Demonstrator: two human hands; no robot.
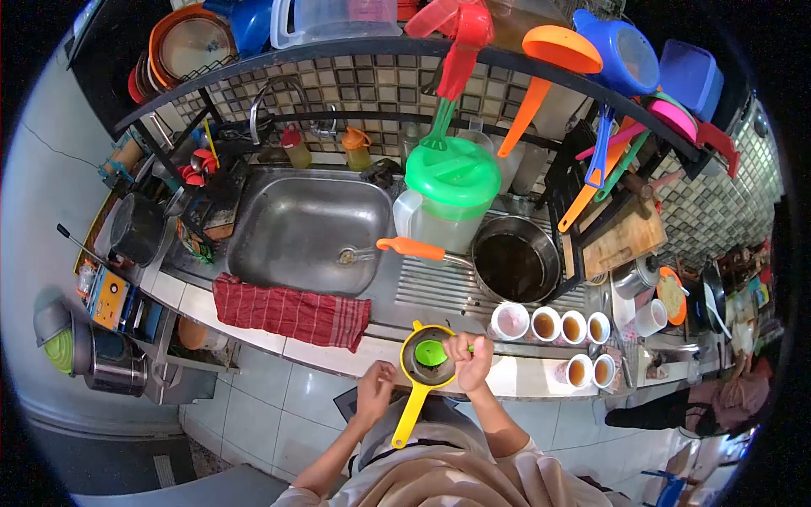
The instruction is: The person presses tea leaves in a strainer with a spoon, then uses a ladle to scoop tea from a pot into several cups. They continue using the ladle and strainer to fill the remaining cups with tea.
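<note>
A yellow-rimmed strainer (411, 414) sits at the counter's front edge, its handle pointing toward my body. Over its bowl is a small green scoop (430, 353), with dark bits around it in the mesh. My right hand (470, 359), at the strainer's right, is closed around the scoop's green handle. To the left of the strainer my left hand (376, 391) has its fingers curled together; whether they hold anything is hidden. Right of the strainer stand several cups (545, 324), most with brown liquid. Behind them is a pot (516, 258) of dark liquid with an orange handle.
A steel sink (312, 232) lies at the left, with a red checked cloth (291, 311) on its front edge. A green-lidded pitcher (452, 182) stands behind the strainer. Utensils hang from the overhead rack (372, 49). Another person (726, 397) is at the far right.
</note>
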